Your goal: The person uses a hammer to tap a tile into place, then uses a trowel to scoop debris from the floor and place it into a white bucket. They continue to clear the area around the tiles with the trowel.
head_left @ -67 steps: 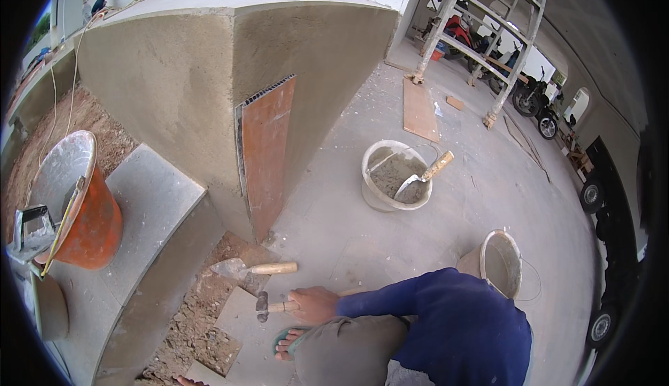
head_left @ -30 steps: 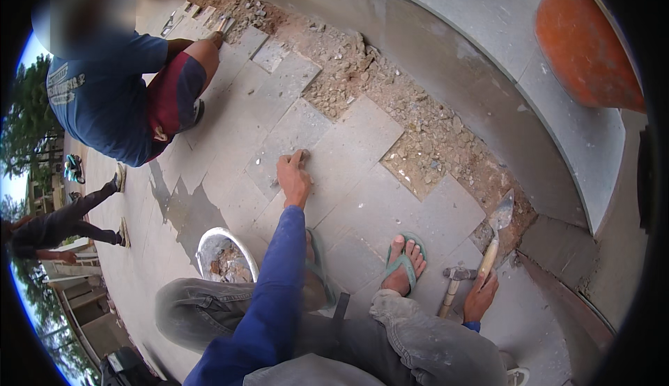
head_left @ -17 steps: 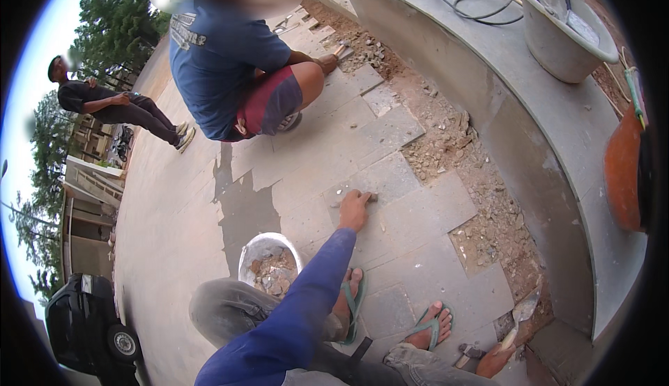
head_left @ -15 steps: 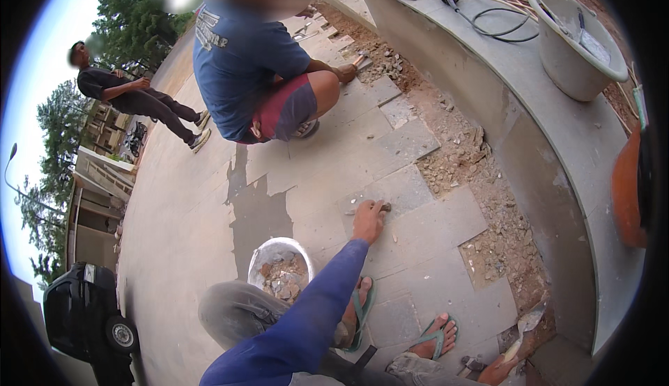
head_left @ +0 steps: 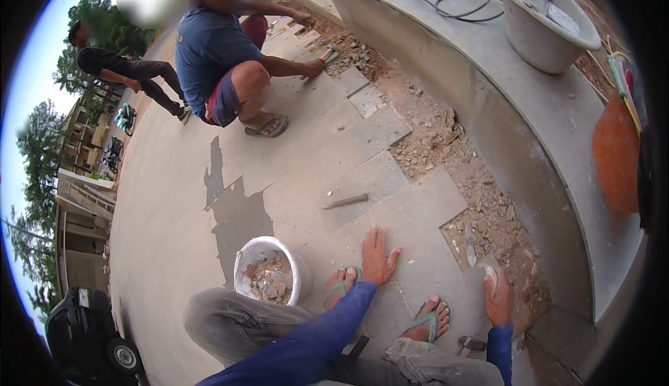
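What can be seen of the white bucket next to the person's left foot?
The white bucket is round, plastic-looking and smeared with grey mortar, and it stands upright on the paved floor. It is open-topped and partly filled with broken rubble and reddish-grey chunks. It sits just left of the left foot, close to the bent knee. Neither hand touches it; no handle shows.

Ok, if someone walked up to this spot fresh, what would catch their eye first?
Probably the strip of broken rubble running along the foot of the curved grey wall, where paving slabs are missing. Next, the left hand pressed flat on a slab beside a white bucket of debris, and the right hand holding a trowel by the gap. Farther back, another person crouches over the same strip.
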The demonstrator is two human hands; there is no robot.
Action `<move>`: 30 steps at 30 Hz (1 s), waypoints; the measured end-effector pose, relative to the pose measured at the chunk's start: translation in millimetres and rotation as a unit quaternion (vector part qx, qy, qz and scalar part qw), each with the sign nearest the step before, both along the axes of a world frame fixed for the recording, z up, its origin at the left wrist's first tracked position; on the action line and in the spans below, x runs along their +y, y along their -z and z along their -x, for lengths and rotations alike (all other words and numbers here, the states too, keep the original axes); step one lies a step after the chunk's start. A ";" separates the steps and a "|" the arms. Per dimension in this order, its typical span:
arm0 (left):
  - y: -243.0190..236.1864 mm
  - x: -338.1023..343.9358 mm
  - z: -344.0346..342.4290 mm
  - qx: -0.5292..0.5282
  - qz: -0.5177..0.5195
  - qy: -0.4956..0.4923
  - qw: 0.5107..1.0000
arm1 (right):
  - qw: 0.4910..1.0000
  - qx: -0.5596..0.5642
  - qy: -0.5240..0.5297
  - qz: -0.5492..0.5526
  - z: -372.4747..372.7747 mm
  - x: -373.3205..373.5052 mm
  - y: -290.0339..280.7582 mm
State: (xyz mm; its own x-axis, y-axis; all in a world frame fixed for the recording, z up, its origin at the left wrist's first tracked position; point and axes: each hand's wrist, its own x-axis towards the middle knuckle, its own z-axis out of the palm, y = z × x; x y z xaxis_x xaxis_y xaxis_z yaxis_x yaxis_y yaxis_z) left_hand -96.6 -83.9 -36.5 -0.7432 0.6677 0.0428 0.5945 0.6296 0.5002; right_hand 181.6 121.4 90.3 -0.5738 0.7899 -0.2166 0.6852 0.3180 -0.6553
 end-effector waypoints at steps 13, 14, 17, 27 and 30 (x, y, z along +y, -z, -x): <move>3.6 -27.1 -46.9 -0.043 0.095 -0.019 0.994 | 0.960 -0.210 -0.183 0.015 5.1 60.1 32.3; 1.4 -26.1 -47.9 -0.046 0.099 -0.021 0.994 | 0.957 -0.226 -0.179 -0.004 6.6 63.8 34.1; 1.9 -34.9 -38.5 -0.043 0.106 -0.032 0.993 | 0.952 -0.250 -0.174 -0.041 15.8 75.8 37.1; -3.8 -26.3 -52.7 -0.016 0.218 -0.019 0.976 | 0.966 -0.233 -0.098 -0.051 -6.4 103.6 5.2; 3.0 -12.7 -69.6 0.006 0.169 0.017 0.985 | 0.943 -0.285 -0.165 -0.048 0.6 87.6 19.8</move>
